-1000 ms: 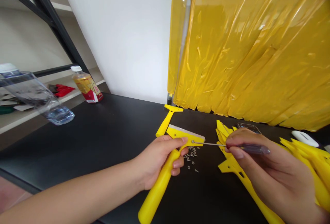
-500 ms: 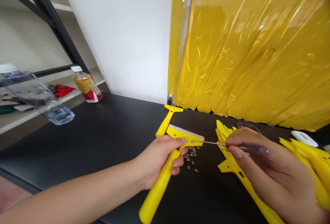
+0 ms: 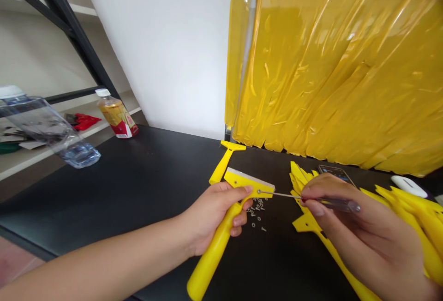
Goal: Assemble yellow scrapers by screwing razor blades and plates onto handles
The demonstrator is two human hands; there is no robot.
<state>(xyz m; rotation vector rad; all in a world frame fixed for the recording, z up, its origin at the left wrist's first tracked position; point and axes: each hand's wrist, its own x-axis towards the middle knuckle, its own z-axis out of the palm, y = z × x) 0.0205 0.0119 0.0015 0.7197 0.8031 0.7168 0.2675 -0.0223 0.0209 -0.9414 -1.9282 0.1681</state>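
My left hand (image 3: 216, 213) is wrapped round the neck of a yellow scraper (image 3: 216, 252), thumb on its head, with a metal blade (image 3: 251, 178) along the far edge. Between the thumb and fingers of my right hand (image 3: 370, 231) is a screwdriver (image 3: 337, 204) with a clear handle. Its thin shaft reaches left, and the tip meets a screw (image 3: 259, 191) in the scraper head. Small screws and nuts (image 3: 259, 219) lie loose on the black table below the head. Another yellow scraper (image 3: 221, 166) lies just behind the one I hold.
More yellow scrapers (image 3: 308, 224) are piled around and behind my right hand. A phone (image 3: 337, 173) and a white case (image 3: 408, 185) lie at the back right. A juice bottle (image 3: 117, 114) and a large clear bottle (image 3: 51, 128) stand at left. A yellow plastic curtain (image 3: 328, 70) hangs behind the black table (image 3: 138, 185).
The screwdriver tip has shifted slightly left, from beside the screw onto it. My right hand has moved a little with it, and more of the phone shows. My left hand stays put.
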